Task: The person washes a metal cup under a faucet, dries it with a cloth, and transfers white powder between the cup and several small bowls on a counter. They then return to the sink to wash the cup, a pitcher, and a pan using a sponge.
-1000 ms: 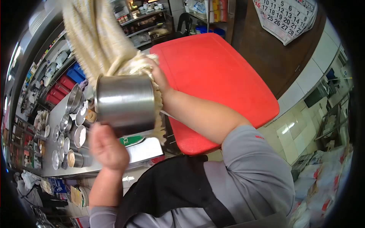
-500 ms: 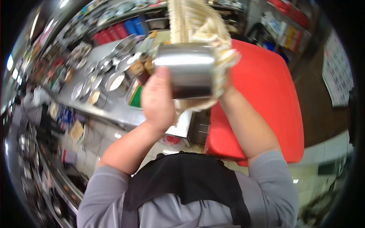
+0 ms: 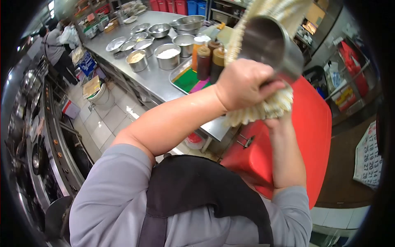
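Note:
A steel cylindrical container is held up in front of me, tilted, with part of its dark inside showing. My left hand is closed on its lower edge, the thumb pointing right. A cream and yellow striped towel hangs behind and below the container, and its upper part runs out of the top of the view. My right hand is under the towel, holding it against the container from the far side; its fingers are hidden by the cloth.
A steel table on the left bears several metal bowls, sauce bottles and a tray. A large red box stands close on the right. A stove lines the far left; another person stands beyond it.
The container and towel have moved right, and the container has turned from lying sideways to showing its open inside. My left arm now reaches across to the right.

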A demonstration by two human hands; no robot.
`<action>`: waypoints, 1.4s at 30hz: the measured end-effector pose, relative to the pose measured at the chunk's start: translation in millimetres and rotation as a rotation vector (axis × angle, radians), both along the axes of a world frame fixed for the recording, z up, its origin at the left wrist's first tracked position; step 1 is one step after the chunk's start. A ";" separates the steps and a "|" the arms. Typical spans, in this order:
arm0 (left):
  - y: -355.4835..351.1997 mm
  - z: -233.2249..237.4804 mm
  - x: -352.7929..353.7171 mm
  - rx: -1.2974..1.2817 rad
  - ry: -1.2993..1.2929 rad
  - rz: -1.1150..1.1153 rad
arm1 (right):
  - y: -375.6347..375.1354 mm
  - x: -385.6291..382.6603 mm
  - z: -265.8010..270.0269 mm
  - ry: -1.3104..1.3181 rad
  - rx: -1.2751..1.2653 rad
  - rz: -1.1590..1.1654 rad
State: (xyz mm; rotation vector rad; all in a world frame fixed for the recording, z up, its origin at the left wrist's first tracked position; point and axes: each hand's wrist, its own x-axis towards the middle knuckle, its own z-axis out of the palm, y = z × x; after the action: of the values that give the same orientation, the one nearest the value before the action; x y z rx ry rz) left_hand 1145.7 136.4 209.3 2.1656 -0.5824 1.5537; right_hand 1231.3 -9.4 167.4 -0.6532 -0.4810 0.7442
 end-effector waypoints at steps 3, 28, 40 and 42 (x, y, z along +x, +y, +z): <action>14.5 -1.7 -45.2 0.073 0.017 -0.123 | -16.1 32.3 -12.7 -0.251 -0.134 -0.204; 357.5 -221.4 -404.5 -0.601 1.363 0.410 | 281.4 -225.2 -196.1 -0.947 -1.141 0.338; 423.4 -188.1 -383.2 0.000 1.137 0.361 | 443.0 -258.3 -164.1 -0.317 -1.069 0.695; 440.9 -175.2 -376.3 0.151 1.094 0.419 | 466.6 -251.2 -166.2 -0.361 -1.100 0.708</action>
State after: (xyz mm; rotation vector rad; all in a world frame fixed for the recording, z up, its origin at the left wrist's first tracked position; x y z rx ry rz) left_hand 769.4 577.3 34.1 2.9011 0.1351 0.2585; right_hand 980.1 457.2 1.2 -1.7067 -0.6266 1.6015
